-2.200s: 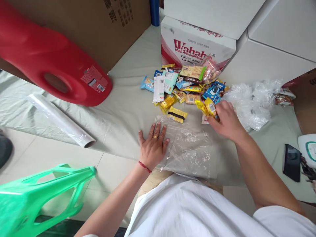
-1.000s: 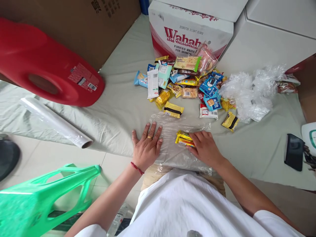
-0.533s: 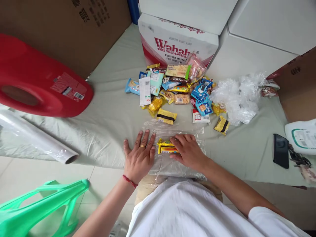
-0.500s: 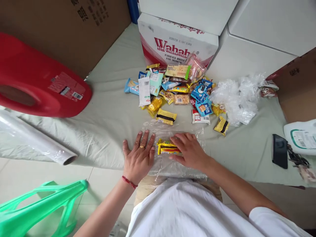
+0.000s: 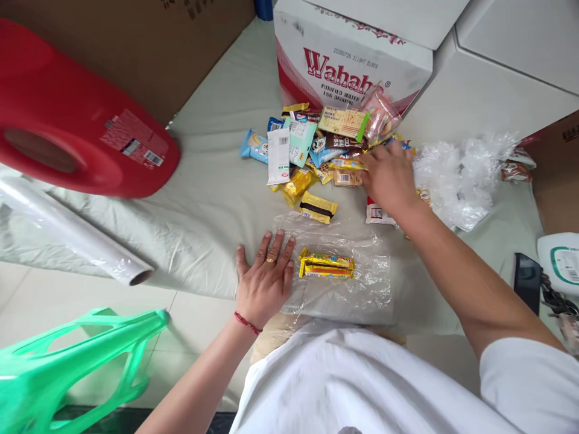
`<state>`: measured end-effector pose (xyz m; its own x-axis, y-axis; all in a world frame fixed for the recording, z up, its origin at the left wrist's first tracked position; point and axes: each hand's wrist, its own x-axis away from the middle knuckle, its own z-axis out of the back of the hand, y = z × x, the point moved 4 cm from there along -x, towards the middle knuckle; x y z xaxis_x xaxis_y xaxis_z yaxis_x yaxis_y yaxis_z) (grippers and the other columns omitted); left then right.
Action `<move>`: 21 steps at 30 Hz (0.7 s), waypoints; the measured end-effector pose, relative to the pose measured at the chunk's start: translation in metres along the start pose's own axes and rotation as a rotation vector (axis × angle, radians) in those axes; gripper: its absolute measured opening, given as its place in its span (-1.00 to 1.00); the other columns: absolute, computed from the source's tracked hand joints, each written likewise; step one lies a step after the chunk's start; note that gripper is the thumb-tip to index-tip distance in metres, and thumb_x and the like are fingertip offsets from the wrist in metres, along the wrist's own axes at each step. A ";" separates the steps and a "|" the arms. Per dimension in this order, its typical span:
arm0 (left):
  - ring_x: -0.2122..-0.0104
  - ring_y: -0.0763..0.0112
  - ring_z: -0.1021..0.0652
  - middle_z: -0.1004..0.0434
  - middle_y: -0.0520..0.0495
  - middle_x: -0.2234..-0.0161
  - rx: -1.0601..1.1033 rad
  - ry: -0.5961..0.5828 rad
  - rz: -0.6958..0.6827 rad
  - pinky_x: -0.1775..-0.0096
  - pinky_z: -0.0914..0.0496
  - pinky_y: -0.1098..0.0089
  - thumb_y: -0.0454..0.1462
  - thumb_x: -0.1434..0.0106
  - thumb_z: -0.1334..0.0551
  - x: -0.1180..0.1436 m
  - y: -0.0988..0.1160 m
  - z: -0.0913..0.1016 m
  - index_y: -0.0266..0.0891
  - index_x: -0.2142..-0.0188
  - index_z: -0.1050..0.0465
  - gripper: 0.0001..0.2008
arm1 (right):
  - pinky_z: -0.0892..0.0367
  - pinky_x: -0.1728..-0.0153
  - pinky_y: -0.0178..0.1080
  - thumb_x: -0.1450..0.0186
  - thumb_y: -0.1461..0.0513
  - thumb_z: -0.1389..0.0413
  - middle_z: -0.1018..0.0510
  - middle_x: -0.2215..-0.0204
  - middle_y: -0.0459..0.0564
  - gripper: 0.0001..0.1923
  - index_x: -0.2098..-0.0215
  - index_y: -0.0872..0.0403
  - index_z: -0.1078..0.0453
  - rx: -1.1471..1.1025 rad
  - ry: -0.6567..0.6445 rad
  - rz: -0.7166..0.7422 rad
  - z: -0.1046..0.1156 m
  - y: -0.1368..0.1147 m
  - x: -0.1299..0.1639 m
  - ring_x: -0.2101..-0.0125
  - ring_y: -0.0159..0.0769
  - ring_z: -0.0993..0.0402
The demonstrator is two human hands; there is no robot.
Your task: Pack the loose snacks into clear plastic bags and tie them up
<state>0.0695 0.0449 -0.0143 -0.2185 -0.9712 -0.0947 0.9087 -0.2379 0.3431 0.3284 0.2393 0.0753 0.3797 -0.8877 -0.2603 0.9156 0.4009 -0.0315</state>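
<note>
My left hand (image 5: 265,277) lies flat with fingers spread on the left edge of a clear plastic sheet (image 5: 373,283). On that sheet, a little to the right of my left fingers, yellow snack bars (image 5: 326,265) lie side by side. My right hand (image 5: 391,181) reaches over the right part of a pile of wrapped snacks, its fingers apart and bent down. A yellow-wrapped bar (image 5: 346,164) in the pile is close to its thumb. A red-and-white packet (image 5: 379,214) shows partly under the wrist. My right fingertips are partly hidden among the wrappers.
A Wahaha water carton (image 5: 348,66) stands behind the pile. Crumpled clear plastic (image 5: 465,181) lies to the right, a phone (image 5: 527,280) nearer the edge. At left are a red jug (image 5: 90,126), a roll of clear film (image 5: 81,232) and a green plastic stool (image 5: 85,355).
My right hand has left the yellow bars on the sheet and moved forward and right onto the snack pile. My left hand stays flat on the sheet. The view has shifted slightly.
</note>
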 end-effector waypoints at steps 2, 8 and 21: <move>-0.45 -0.03 -0.18 -0.11 -0.11 -0.46 0.006 -0.002 0.006 -0.38 0.31 -0.34 -0.20 -0.51 0.00 0.000 0.000 0.000 0.07 -0.47 -0.06 -0.43 | -0.25 -0.05 0.17 -0.51 0.04 0.01 -0.54 0.11 0.15 -0.64 -0.08 0.04 -0.48 -0.095 0.071 -0.010 0.023 -0.005 0.040 -0.04 0.12 -0.32; -0.45 -0.04 -0.18 -0.12 -0.14 -0.46 -0.016 -0.016 0.010 -0.37 0.28 -0.38 -0.20 -0.51 0.03 0.000 0.001 0.001 0.01 -0.46 -0.11 -0.45 | -0.34 0.00 -0.03 -0.47 0.10 -0.12 -0.60 0.12 0.04 -0.74 -0.06 -0.04 -0.49 -0.531 0.035 -0.015 0.020 -0.060 0.140 0.08 -0.09 -0.42; -0.44 -0.06 -0.20 -0.27 -0.31 -0.39 0.159 0.363 -0.243 -0.32 -0.25 -0.19 -0.39 -0.36 -0.16 0.020 -0.018 0.035 -0.12 -0.38 -0.20 -0.38 | -0.43 -0.05 0.06 -0.47 0.10 -0.12 -0.50 -0.11 0.21 -0.57 -0.26 0.03 -0.37 -0.591 -0.187 0.252 0.029 -0.071 0.184 -0.05 -0.04 -0.43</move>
<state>0.0359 0.0291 0.0098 -0.2539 -0.8274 -0.5010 0.7747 -0.4841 0.4069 0.3370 0.0413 0.0574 0.6377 -0.7537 -0.1589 0.5894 0.6104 -0.5292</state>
